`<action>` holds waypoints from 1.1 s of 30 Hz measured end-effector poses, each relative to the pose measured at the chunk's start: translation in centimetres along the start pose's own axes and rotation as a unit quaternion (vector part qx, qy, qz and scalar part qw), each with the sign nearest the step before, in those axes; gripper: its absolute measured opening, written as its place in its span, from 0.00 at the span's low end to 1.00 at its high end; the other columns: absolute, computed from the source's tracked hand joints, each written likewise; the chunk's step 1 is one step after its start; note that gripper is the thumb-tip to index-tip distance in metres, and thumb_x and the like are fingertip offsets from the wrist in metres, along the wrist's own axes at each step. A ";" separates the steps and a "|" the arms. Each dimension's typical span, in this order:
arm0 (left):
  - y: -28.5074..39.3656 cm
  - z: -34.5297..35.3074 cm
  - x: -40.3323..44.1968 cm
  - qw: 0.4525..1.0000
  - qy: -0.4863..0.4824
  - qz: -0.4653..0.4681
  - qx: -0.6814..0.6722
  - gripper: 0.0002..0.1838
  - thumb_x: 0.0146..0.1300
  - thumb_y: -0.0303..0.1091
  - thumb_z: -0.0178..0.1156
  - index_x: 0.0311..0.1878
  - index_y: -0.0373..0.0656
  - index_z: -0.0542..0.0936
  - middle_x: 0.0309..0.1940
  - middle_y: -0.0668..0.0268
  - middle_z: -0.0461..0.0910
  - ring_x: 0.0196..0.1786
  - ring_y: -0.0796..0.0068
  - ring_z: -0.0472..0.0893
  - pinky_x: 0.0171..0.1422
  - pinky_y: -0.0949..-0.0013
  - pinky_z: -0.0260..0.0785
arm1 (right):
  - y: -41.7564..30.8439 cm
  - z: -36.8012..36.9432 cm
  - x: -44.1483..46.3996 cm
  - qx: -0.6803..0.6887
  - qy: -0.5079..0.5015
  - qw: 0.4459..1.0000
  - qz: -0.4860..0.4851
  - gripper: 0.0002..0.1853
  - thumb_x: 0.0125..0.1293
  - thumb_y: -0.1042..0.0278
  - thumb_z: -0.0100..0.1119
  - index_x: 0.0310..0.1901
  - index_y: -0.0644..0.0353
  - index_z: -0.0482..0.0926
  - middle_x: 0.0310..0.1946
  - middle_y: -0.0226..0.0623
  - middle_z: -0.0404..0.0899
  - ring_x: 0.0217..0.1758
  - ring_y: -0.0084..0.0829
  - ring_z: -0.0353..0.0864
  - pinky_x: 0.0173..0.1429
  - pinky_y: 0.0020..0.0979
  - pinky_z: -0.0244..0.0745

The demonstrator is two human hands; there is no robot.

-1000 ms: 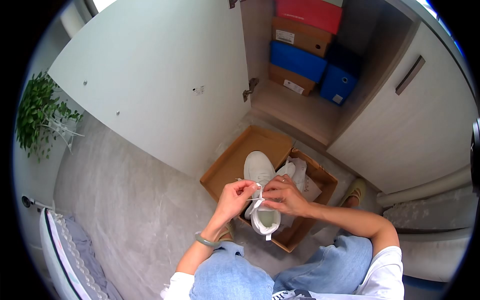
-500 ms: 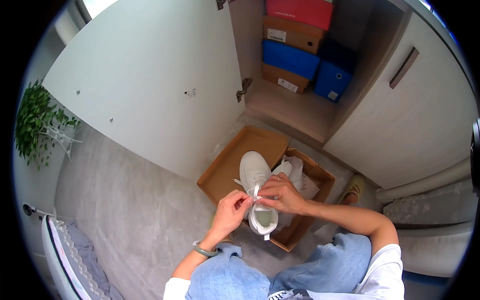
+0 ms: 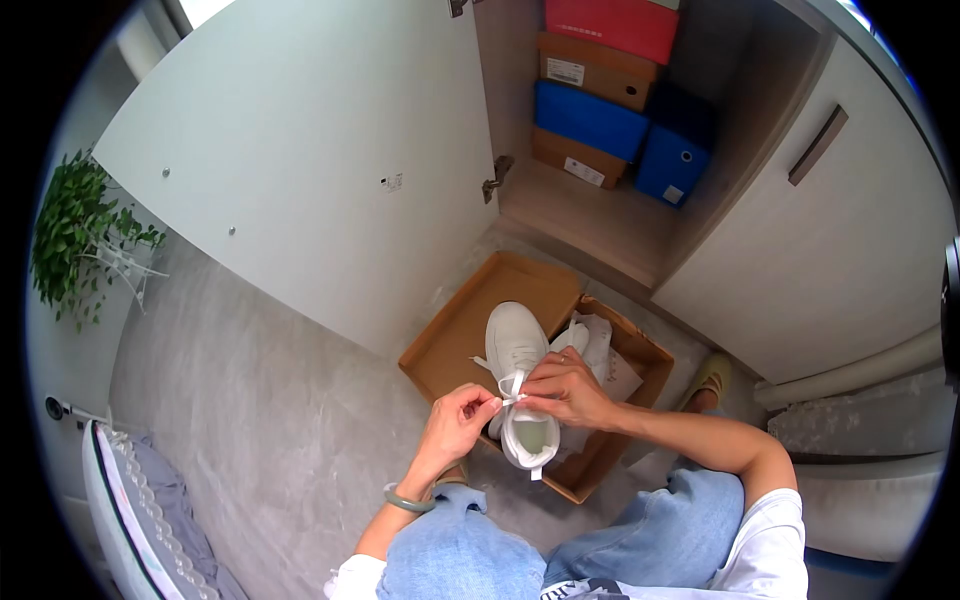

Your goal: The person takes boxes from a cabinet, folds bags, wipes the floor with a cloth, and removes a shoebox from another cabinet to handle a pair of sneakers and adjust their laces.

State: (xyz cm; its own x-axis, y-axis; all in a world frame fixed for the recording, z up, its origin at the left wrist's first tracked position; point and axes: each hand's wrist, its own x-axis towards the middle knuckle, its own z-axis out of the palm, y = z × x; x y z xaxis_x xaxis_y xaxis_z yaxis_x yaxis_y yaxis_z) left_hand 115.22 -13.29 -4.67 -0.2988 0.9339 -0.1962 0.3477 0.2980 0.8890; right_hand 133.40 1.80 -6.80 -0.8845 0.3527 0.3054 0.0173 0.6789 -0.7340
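A white sneaker lies over the open shoebox, toe pointing away from me and heel toward me. Its white shoelace stands up in a loop above the tongue. My left hand pinches the lace from the left, thumb against index finger. From the right, my right hand also pinches the lace, close to the left fingertips. The second white shoe rests in the brown shoebox, partly hidden behind my right hand. Wrapping paper lies beside it.
The shoebox's lid lies open at the left. Ahead, a cabinet with its white door swung open holds stacked boxes, among them a blue box and a red box. A green plant hangs at the far left.
The lace now forms a wider, rounder loop between my fingers. Both hands stay at the sneaker, and the whole view has shifted slightly.
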 end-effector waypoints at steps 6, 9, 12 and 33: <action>-0.4 -0.9 -0.2 0.997 -0.014 -0.061 -0.041 0.11 0.64 0.37 0.65 0.38 0.37 0.83 0.32 0.68 0.80 0.36 0.82 0.76 0.43 0.74 0.69 | 0.1 -0.3 -0.3 0.003 -0.014 1.000 0.017 0.09 0.60 0.56 0.68 0.38 0.49 0.89 0.37 0.24 0.84 0.46 0.26 0.76 0.55 0.35 0.58; 0.6 -0.7 -0.3 0.998 0.018 -0.023 0.047 0.14 0.63 0.41 0.66 0.40 0.38 0.83 0.36 0.65 0.80 0.38 0.74 0.76 0.46 0.69 0.69 | 0.0 -0.2 -0.3 0.016 -0.004 1.000 0.025 0.09 0.60 0.57 0.68 0.39 0.50 0.89 0.37 0.25 0.84 0.45 0.27 0.76 0.54 0.36 0.58; 1.9 0.3 0.1 0.982 0.069 0.112 0.132 0.18 0.61 0.44 0.67 0.44 0.38 0.83 0.42 0.61 0.79 0.41 0.65 0.76 0.50 0.63 0.68 | -0.2 -0.4 -0.3 0.007 -0.001 1.000 0.027 0.09 0.60 0.58 0.68 0.39 0.51 0.88 0.36 0.26 0.83 0.45 0.29 0.76 0.54 0.37 0.59; 0.1 2.4 2.3 0.991 0.056 -0.011 -0.119 0.11 0.68 0.32 0.61 0.45 0.34 0.85 0.34 0.67 0.85 0.39 0.84 0.79 0.44 0.76 0.70 | -1.0 -3.4 -2.1 -0.128 -0.030 0.990 0.050 0.10 0.56 0.60 0.71 0.35 0.52 0.80 0.39 0.31 0.78 0.46 0.37 0.74 0.55 0.37 0.64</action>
State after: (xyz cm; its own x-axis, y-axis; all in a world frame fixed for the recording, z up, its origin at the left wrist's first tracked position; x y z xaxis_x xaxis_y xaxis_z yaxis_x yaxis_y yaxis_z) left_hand 116.70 -10.62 -5.99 -0.4055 0.8958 -0.1819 0.1249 0.2514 0.9598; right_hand 136.83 2.58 -4.61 -0.8987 0.3918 0.1969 0.2159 0.7862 -0.5790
